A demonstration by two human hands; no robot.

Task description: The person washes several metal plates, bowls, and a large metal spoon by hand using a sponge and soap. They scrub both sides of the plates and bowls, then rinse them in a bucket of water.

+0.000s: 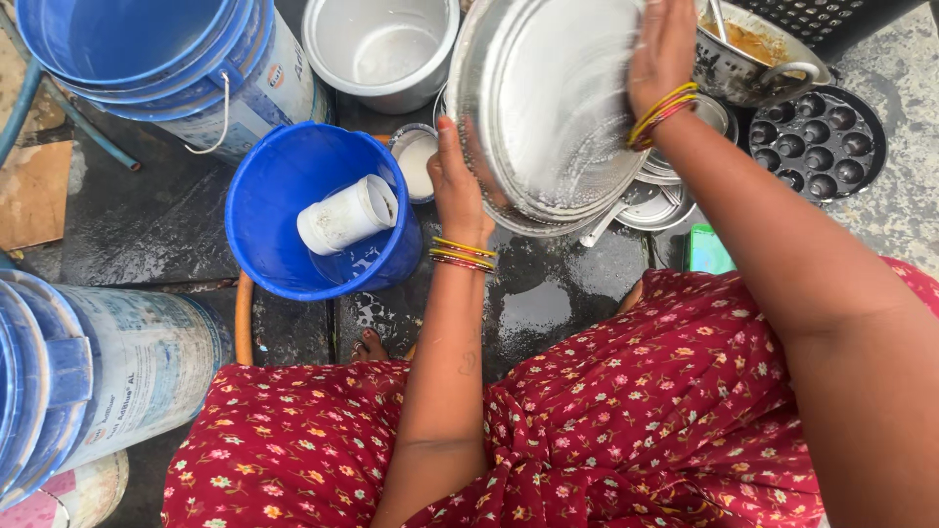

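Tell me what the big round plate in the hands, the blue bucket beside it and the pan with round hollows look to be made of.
Big round plate, held by the left hand and rubbed by the right hand: probably steel, silvery with a bright wet sheen.
Blue bucket: plastic by its look, evenly coloured, smooth and dull.
Pan with round hollows: dark matt metal, possibly cast iron or coated.

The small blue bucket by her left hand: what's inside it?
Inside the blue bucket a white plastic mug lies on its side, mouth toward the left hand. Some water seems to sit beneath it; the mug hides part of the bottom.
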